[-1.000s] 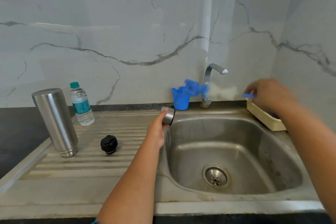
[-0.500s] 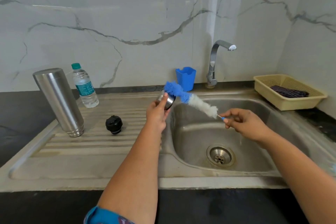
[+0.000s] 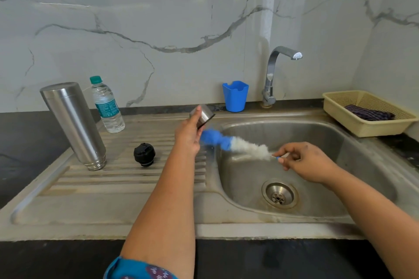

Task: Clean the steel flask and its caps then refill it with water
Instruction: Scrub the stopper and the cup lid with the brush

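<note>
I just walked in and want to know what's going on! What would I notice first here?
First, the fluffy blue-and-white bottle brush over the steel sink's left edge, pinched at its handle by the right hand. The left hand holds a small shiny steel cap just above the brush's blue tip. On the ribbed draining board, a tall steel flask stands upside down beside a round black stopper.

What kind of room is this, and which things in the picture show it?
Most likely a home kitchen, at the washing-up corner. A steel sink with a ribbed draining board sits in a dark counter, a tap rises behind the basin, and the wall is marble-look tile.
</note>
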{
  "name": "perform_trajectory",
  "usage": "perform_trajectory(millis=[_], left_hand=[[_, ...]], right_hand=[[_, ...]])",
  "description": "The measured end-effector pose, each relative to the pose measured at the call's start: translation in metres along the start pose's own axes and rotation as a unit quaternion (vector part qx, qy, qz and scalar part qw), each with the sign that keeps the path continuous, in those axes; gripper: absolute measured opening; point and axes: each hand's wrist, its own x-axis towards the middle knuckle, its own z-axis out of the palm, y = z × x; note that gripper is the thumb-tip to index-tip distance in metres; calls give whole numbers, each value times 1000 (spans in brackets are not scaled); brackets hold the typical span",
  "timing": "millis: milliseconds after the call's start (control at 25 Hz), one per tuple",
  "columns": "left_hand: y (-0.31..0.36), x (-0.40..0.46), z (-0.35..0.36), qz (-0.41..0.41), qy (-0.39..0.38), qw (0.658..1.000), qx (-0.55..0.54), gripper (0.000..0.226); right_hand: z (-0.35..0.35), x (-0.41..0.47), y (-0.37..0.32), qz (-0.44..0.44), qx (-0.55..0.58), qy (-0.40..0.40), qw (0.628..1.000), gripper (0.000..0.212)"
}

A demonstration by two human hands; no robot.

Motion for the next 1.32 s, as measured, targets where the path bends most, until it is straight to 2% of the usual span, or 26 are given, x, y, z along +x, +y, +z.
perform_trajectory(millis=[80,200,280,400,640,720,800,880,1040,1200,1320], left_hand=[[1,2,-2,9,16,1000,7,29],[-3,-3,3,-11,-5,999,47,31],[-9,-5,7,-23,-9,996,84,30],[-12,-6,3,-8,11,997,81,32],[-11,-5,1,29,-6,991,133,44],[-8,-2,-2,50,26,993,100,49],[-1,0,-8,75,56,987,127,55],[-3,1,-7,67,38,984,161,56],[-7,-14,7,6,-47,993,111,41],[1,-10,-4,39,-52,993,97,34],[-6,-14,-1,9,-81,989,125,36]], right_hand=[[-2,2,2,27,35,46,998,11],[-4,5,8,21,124,102,987,11],[-3,3,5,1,156,78,985,12],[-6,-2,1,-12,146,58,988,11],[-1,4,-2,-8,141,76,987,12],[0,2,-1,-14,144,68,987,12],[-4,-1,0,-19,133,61,989,12],[-1,0,0,-11,129,74,989,11],[6,3,-3,-10,183,82,980,12],[-9,-6,3,-10,154,60,986,10],[-3,-4,1,-10,172,71,983,10]])
